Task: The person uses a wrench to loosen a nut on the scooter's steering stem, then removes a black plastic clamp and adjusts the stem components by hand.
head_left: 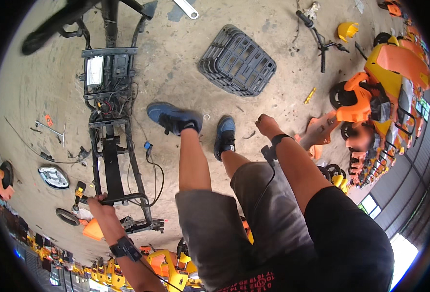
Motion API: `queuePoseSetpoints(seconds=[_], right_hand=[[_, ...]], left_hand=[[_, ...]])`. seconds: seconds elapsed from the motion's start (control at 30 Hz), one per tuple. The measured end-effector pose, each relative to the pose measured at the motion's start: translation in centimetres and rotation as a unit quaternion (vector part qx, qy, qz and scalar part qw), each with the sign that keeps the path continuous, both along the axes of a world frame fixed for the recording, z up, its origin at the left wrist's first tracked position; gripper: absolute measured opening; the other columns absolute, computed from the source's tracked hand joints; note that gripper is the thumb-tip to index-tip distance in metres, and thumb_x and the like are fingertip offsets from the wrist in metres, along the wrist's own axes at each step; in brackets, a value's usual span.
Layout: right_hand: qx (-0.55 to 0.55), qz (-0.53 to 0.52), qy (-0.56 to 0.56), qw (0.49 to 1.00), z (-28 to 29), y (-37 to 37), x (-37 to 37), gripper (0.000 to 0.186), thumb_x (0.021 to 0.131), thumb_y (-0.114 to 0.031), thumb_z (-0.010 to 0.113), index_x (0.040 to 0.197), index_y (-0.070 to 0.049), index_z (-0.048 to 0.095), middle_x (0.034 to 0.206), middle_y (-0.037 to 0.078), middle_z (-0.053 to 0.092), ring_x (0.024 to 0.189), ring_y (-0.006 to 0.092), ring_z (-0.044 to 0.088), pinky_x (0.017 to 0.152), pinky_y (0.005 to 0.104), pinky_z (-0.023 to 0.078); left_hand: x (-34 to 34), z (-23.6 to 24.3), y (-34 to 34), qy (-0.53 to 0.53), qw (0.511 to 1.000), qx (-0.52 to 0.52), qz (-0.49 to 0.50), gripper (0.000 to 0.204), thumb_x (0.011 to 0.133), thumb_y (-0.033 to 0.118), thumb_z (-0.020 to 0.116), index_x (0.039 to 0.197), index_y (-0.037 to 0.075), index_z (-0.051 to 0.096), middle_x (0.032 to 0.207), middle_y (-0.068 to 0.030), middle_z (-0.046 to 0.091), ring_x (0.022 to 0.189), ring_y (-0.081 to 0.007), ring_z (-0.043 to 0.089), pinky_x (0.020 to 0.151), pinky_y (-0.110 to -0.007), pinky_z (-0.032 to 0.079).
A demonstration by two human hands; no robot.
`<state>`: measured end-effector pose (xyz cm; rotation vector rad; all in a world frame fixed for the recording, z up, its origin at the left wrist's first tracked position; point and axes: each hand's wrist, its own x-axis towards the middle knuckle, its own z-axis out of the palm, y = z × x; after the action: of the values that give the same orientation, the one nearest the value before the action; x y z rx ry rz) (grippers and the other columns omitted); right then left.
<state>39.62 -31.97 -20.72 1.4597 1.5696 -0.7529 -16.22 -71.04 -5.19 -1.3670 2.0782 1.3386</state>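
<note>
My left hand (pixel 101 207) is closed on a black tube (pixel 123 198) at the lower part of a bare vehicle frame (pixel 110 155). A small black-and-yellow object (pixel 80 188) is just beside that hand. The frame carries a silver plate (pixel 95 69), wiring and loose cables. My right hand (pixel 267 123) hangs out to the right with its fingers curled and nothing visible in them, nearest my shoes and a black plastic crate (pixel 236 61).
An open-ended wrench (pixel 185 7), handlebar assembly (pixel 322 46), yellow plastic piece (pixel 347 30) and small yellow part (pixel 310 95) lie on the concrete floor (pixel 171 78). Orange and yellow scooters (pixel 380 87) crowd the right and bottom. A lamp housing (pixel 53 177) and scattered tools lie left.
</note>
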Motion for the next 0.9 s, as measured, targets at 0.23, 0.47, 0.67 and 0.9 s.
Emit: queuePoseSetpoints(seconds=[0.23, 0.47, 0.67, 0.9], right_hand=[[0.006, -0.028, -0.004, 1.0, -8.9, -3.6, -2.2, 0.045, 0.092, -0.036, 0.066, 0.126, -0.009, 0.056, 0.126, 0.018, 0.062, 0.118, 0.0384, 0.06, 0.095, 0.0504, 0.051], [0.119, -0.012, -0.008, 0.993, -17.0, -5.5, -1.1, 0.039, 0.091, -0.031, 0.068, 0.122, -0.009, 0.058, 0.125, 0.013, 0.063, 0.117, 0.0328, 0.06, 0.09, 0.0472, 0.055], [0.063, -0.047, 0.026, 0.997, -18.3, -7.2, 4.1, 0.026, 0.094, -0.02, 0.056, 0.116, -0.009, 0.062, 0.115, 0.018, 0.069, 0.109, 0.0356, 0.066, 0.088, 0.0472, 0.055], [-0.02, -0.113, 0.174, 0.978, -6.7, -8.9, 5.0, 0.038, 0.087, -0.037, 0.064, 0.104, -0.003, 0.068, 0.102, 0.025, 0.07, 0.101, 0.0429, 0.066, 0.088, 0.0511, 0.052]], left_hand=[[-5.8, 3.0, -0.6, -0.055, 0.998, -0.001, -0.035, 0.031, 0.092, 0.009, 0.038, 0.062, 0.017, 0.035, 0.055, 0.0026, 0.036, 0.055, -0.0149, 0.043, 0.063, -0.029, 0.046], [-10.0, 8.6, 5.2, -0.094, 0.904, -0.164, -0.384, 0.015, 0.09, 0.014, 0.04, 0.078, 0.01, 0.048, 0.069, 0.0005, 0.046, 0.066, -0.0131, 0.049, 0.066, -0.025, 0.043], [-5.8, 8.0, 12.2, -0.063, 0.664, -0.278, -0.691, 0.023, 0.086, 0.018, 0.044, 0.09, 0.002, 0.06, 0.083, -0.0032, 0.054, 0.074, -0.0132, 0.05, 0.065, -0.026, 0.041], [-7.4, 3.9, 5.1, -0.027, 0.953, -0.108, -0.283, 0.02, 0.088, 0.009, 0.04, 0.072, 0.003, 0.05, 0.071, -0.0095, 0.055, 0.063, -0.0207, 0.051, 0.06, -0.032, 0.044]])
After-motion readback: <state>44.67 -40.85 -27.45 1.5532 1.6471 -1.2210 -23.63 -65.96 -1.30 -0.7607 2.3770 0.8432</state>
